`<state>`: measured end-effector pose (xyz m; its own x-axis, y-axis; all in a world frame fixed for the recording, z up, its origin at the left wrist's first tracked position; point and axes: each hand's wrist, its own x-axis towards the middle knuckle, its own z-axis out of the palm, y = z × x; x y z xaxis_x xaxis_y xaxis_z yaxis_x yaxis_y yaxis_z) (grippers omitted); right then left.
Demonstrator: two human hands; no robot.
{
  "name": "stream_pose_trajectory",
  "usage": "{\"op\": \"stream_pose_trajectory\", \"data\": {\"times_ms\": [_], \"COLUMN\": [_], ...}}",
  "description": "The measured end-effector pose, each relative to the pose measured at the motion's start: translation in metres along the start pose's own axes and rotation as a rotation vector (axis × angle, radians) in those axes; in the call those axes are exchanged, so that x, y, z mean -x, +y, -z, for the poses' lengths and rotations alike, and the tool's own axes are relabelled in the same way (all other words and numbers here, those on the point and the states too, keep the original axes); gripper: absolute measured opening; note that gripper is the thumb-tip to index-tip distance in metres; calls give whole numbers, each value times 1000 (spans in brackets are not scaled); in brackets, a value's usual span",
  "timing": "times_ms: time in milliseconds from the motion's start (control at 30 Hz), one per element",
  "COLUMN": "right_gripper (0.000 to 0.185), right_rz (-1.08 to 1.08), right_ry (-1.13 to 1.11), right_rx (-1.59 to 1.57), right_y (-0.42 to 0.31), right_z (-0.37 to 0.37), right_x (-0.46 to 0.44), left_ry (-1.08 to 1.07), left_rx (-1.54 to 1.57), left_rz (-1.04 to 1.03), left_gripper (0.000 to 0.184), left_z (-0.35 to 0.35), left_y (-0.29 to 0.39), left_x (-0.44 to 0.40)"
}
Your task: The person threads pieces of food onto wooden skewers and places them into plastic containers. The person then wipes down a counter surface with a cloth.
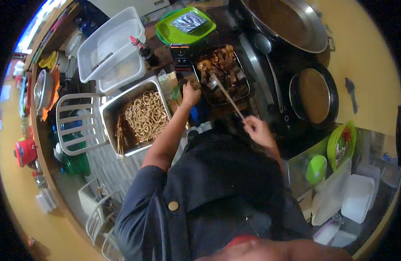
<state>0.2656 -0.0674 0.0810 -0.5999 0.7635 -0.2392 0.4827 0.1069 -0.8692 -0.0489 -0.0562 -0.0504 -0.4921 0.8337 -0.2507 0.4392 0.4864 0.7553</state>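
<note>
My right hand (258,130) is closed around the end of a long-handled tool (229,96) with a pale flat head. Whether it is a basting brush or a spatula I cannot tell. Its head rests among dark, glossy pieces of food in a rectangular tray (249,89). Just left of that tray, my left hand (191,94) has its fingers curled in, beside something green and dark; what they hold is hidden. Further left, a steel pan (105,114) contains many pale, coiled rings of food and several skewers in dark liquid.
A phone (180,56) stands behind my left hand, near a red-capped bottle (144,51) and a green tray (165,31). At right are a large pot (316,41), a brown-filled pan (292,98) and a ladle (270,65). A white chair (80,124) stands left.
</note>
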Motion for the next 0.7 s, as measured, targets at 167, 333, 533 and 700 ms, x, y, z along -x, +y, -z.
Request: {"op": "stream_pose_trajectory", "data": {"times_ms": [167, 333, 533, 700], "right_gripper": [16, 18, 56, 65], "right_rz": [227, 622, 250, 84], "right_ry": [-132, -394, -195, -75], "right_rx": [95, 89, 591, 715], "right_y": [-75, -82, -57, -26], "right_z": [-39, -91, -181, -212], "right_x": [-81, -119, -205, -250], "left_ry": [-225, -53, 105, 145], "left_rx": [563, 858, 760, 925], "left_rz": [-202, -17, 30, 94], "left_gripper": [69, 56, 57, 56], "left_z": [52, 109, 168, 191], "left_y": [51, 25, 6, -33], "left_x": [87, 124, 165, 187]}}
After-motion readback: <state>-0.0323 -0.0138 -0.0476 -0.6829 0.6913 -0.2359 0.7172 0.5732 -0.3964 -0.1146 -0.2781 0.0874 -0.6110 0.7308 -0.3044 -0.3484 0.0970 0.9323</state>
